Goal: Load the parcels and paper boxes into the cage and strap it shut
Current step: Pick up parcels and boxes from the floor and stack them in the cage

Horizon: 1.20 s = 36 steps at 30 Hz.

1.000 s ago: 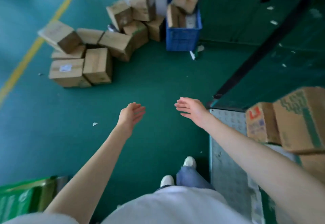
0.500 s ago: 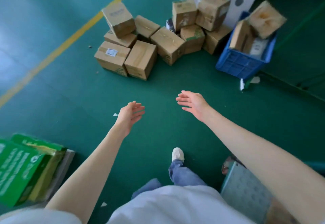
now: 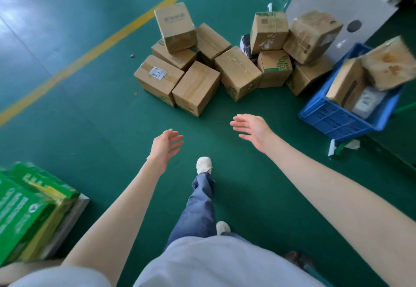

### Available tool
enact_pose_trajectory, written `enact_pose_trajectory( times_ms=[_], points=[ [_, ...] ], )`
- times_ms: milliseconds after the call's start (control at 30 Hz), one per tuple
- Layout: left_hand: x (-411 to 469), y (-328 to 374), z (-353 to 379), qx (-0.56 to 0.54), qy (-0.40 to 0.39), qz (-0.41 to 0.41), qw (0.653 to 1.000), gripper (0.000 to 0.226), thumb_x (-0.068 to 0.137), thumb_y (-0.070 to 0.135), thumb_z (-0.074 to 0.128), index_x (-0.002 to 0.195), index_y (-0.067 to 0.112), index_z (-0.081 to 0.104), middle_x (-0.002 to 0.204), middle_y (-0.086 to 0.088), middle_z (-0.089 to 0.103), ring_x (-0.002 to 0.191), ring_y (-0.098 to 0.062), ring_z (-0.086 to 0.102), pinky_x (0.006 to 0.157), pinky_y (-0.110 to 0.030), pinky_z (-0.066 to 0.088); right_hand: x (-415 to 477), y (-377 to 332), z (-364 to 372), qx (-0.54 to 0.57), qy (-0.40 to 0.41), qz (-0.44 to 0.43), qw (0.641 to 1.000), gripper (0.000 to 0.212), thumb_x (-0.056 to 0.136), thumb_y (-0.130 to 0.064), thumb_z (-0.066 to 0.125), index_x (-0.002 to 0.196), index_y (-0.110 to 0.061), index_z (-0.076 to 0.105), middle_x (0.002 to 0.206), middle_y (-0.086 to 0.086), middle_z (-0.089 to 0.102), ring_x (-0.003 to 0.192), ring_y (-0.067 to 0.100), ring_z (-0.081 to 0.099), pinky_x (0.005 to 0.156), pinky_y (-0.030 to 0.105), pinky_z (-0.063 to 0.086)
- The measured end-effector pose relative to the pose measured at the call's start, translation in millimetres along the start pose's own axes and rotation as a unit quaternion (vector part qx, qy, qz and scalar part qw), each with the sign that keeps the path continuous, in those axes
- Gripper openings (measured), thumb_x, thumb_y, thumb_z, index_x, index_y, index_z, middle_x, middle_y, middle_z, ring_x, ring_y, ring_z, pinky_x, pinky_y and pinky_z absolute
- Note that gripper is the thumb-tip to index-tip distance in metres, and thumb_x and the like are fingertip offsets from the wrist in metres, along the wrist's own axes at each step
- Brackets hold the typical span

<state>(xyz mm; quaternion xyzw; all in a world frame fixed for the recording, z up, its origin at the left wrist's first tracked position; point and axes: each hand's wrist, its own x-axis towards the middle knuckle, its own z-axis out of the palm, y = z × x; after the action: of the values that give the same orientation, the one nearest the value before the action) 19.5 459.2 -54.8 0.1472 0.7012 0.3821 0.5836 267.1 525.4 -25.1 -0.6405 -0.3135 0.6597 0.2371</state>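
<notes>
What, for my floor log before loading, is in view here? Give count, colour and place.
cardboard boxes: about ten, brown, piled on the floor ahead
crate: one, blue, right of the pile
crated boxes: two, brown, in the crate
grey parcel: one, grey, in the crate
white carton: one, white, behind the pile, top right
green packs: a stack, count unclear, lower left
floor line: one, yellow, diagonal, upper left
floor: green
shoes: two, white, centre
trousers: blue, centre
left hand: open, empty, above the floor
right hand: open, empty, above the floor
</notes>
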Motion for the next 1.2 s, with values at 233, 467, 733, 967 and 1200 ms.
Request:
enact_pose_trajectory(
  times_ms=[233,467,733,967,1200],
  points=[
    [109,79,22,-0.033,0.041,-0.029,0.998,0.027,0.104,0.026,0.043,0.114,0.008,0.060,0.112,-0.007,0.068,0.106,-0.024,0.064,0.093,-0.035,0.048,103,-84,16,-0.020,0.005,0.026,0.999,0.028,0.099,-0.026,0.052,0.118,-0.009,0.064,0.117,0.008,0.069,0.112,0.022,0.061,0.101,0.040,0.045],
    [189,153,42,-0.050,0.066,-0.042,0.996,0.028,0.104,0.029,0.043,0.111,0.010,0.061,0.109,-0.006,0.069,0.103,-0.022,0.065,0.090,-0.033,0.049,198,-162,26,-0.044,-0.004,0.039,0.998,0.029,0.100,-0.027,0.052,0.121,-0.010,0.062,0.120,0.007,0.066,0.116,0.023,0.059,0.101,0.040,0.045],
    [277,193,73,-0.077,0.144,-0.071,0.984,0.032,0.102,0.027,0.045,0.123,0.008,0.059,0.117,-0.005,0.067,0.108,-0.022,0.064,0.090,-0.034,0.049,318,-228,37,-0.131,-0.034,0.059,0.989,0.031,0.101,-0.029,0.052,0.126,-0.011,0.055,0.127,0.007,0.059,0.118,0.024,0.054,0.104,0.040,0.042],
    [352,216,112,-0.123,0.248,-0.130,0.952,0.025,0.103,0.027,0.044,0.120,0.013,0.056,0.123,-0.004,0.064,0.111,-0.019,0.062,0.099,-0.037,0.050,435,-278,28,-0.243,-0.070,0.082,0.964,0.021,0.099,-0.028,0.055,0.117,-0.017,0.058,0.123,0.001,0.058,0.118,0.020,0.052,0.093,0.033,0.040],
    [435,186,134,-0.083,0.265,-0.141,0.950,0.036,0.101,0.040,0.047,0.127,0.015,0.050,0.136,-0.001,0.052,0.120,-0.017,0.052,0.101,-0.035,0.039,531,-262,39,-0.299,-0.073,0.085,0.948,0.061,0.098,-0.042,0.055,0.148,-0.014,0.033,0.149,0.004,0.039,0.136,0.023,0.038,0.103,0.033,0.031]
  ],
)
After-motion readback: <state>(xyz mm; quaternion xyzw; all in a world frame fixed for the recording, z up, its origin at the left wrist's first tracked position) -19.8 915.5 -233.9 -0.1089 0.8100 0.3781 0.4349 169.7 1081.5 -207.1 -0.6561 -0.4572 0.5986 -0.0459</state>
